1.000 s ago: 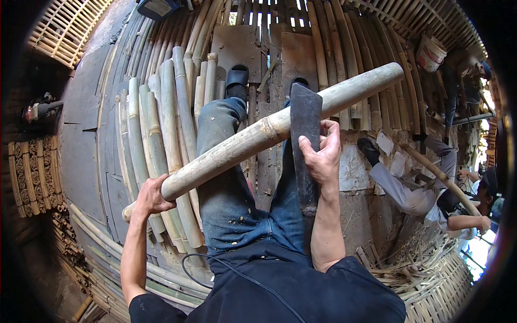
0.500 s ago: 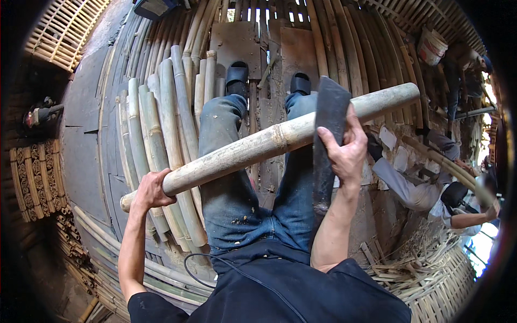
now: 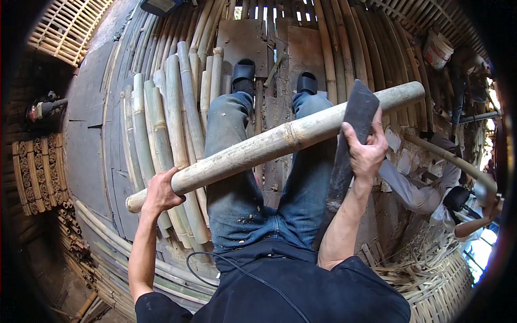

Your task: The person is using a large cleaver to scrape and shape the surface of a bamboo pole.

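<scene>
A floor of bamboo slats [image 3: 344, 32] fills the view, curving up toward the rim. On it, to the person's left, lies a stack of cut bamboo poles [image 3: 161, 124], pale green and side by side. Across the person's jeans-clad legs [image 3: 237, 177] runs one long bamboo pole [image 3: 280, 141], slanting from low on the left to high on the right, above both thighs. The left hand [image 3: 160, 189] grips the pole near its lower end, fingers wrapped under and around it. The right hand [image 3: 367, 152] is clenched on a broad dark blade [image 3: 353, 129], a cleaver-like knife held upright, its flat upper end crossing in front of the pole near its far end; whether the edge touches the pole cannot be told. Two black sandals [image 3: 245, 72] rest on brown boards beyond the knees. At the right edge another person [image 3: 431, 188] in a light sleeve sits low, holding a thinner pole [image 3: 447, 161]
</scene>
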Demonstrator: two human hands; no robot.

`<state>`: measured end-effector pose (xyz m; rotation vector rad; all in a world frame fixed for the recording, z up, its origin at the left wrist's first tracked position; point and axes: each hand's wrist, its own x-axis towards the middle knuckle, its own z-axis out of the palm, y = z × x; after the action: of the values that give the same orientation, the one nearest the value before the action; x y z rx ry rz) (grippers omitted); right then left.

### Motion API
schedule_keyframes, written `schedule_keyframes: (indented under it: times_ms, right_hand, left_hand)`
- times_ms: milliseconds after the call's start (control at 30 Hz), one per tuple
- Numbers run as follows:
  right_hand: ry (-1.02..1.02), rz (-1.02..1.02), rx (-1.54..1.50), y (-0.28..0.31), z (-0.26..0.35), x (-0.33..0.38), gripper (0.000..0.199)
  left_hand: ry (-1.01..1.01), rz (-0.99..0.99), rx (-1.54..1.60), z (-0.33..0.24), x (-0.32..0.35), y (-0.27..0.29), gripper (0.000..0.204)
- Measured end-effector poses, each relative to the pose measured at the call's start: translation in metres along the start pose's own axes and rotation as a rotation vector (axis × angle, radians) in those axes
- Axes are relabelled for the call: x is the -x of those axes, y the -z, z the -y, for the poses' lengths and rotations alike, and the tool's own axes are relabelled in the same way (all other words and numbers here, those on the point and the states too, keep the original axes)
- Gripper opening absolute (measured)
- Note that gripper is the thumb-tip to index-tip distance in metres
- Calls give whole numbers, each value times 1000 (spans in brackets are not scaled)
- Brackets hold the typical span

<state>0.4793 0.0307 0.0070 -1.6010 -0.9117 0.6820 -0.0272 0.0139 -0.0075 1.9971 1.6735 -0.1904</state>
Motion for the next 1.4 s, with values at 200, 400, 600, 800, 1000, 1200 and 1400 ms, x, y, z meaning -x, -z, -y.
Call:
schedule_keyframes:
  times_ms: [200, 400, 600, 800, 1000, 1200, 1400]
  right_hand:
    - [109, 193, 137, -50, 15, 35, 87]
    - [-24, 294, 48, -68, 18, 45, 89]
    - [-37, -106, 135, 14, 3, 2, 86]
    - [-2, 90, 157, -37, 27, 34, 78]
    - [-145, 387, 43, -74, 39, 54, 83]
    - [-131, -2, 93, -11, 23, 16, 78]
    - [197, 143, 107, -73, 5, 53, 70]
  left_hand:
    - [-17, 97, 12, -11, -12, 17, 58]
    - [16, 112, -6, -7, -6, 17, 58]
    - [-3, 116, -21, 2, -11, 16, 56]
    - [2, 115, -32, -9, -12, 20, 52]
    - [2, 78, -7, 11, -1, 10, 61]
    - [-5, 115, -19, -1, -7, 15, 61]
    - [-45, 84, -45, -8, -15, 17, 60]
